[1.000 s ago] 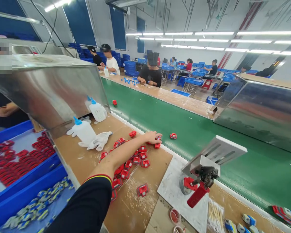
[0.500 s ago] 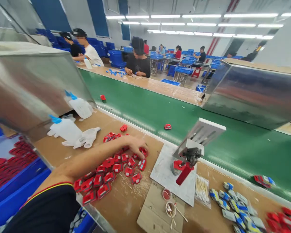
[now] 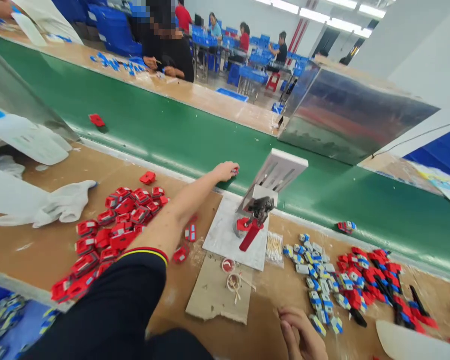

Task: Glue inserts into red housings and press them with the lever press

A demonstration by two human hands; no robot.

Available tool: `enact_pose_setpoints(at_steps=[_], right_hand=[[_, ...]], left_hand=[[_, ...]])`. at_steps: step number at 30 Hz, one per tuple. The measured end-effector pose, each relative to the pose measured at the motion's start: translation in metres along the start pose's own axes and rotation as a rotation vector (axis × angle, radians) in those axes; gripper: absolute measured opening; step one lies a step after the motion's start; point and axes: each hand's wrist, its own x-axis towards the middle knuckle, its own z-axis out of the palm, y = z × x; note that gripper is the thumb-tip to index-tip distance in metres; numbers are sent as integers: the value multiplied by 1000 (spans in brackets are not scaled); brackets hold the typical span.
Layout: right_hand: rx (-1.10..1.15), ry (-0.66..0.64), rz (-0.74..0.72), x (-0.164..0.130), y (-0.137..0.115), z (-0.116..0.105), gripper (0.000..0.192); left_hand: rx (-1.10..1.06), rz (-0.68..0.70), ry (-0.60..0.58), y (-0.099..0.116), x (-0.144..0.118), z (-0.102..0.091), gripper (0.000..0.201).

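Green conveyor belt (image 3: 195, 145), left hand (image 3: 227, 171) outstretched pinching a red part (image 3: 235, 171); right hand (image 3: 302, 335) loosely curled, empty.

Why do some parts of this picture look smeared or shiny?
Head view: ceiling strip lights reflect as glare on the steel hood; the white bottles at the left edge are motion-blurred; the edges stretch from the wide lens; the left hand stays sharp.

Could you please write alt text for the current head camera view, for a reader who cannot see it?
The person's left hand reaches over a pile of red parts to the green conveyor belt, fingers closed on one small red part; the right hand rests near blue-and-white parts.
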Motion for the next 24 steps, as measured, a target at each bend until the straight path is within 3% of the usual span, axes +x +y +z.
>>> enact_pose_setpoints(at_steps=[3, 4, 5, 8, 10, 13, 15, 18, 21, 24], right_hand=[[-6, -73, 7, 13, -16, 4, 17], [4, -131, -17, 18, -18, 9, 15], [10, -192, -42, 22, -19, 15, 15], [19, -329, -124, 31, -15, 35, 24], [25, -361, -190, 34, -12, 45, 20], [46, -352, -288, 42, -9, 55, 8], [45, -326, -340, 49, -10, 60, 11], [10, -275, -408, 58, -15, 67, 12], [-21, -246, -447, 62, -18, 75, 11], [-38, -237, -425, 62, -18, 82, 10]], left_hand=[[-108, 29, 93, -18, -33, -16, 48], [-229, 102, 205, -25, -52, -22, 55], [-353, 177, 293, -31, -76, -27, 58], [-587, 301, 364, -26, -177, -39, 50], [-702, 326, 401, -6, -251, -31, 39], [-860, 289, 408, 26, -328, 14, 34], [-1000, 239, 450, 36, -350, 51, 36], [-1208, 124, 460, 43, -359, 92, 43], [-1276, 32, 401, 48, -361, 110, 49], [-1299, -7, 370, 51, -362, 114, 54]])
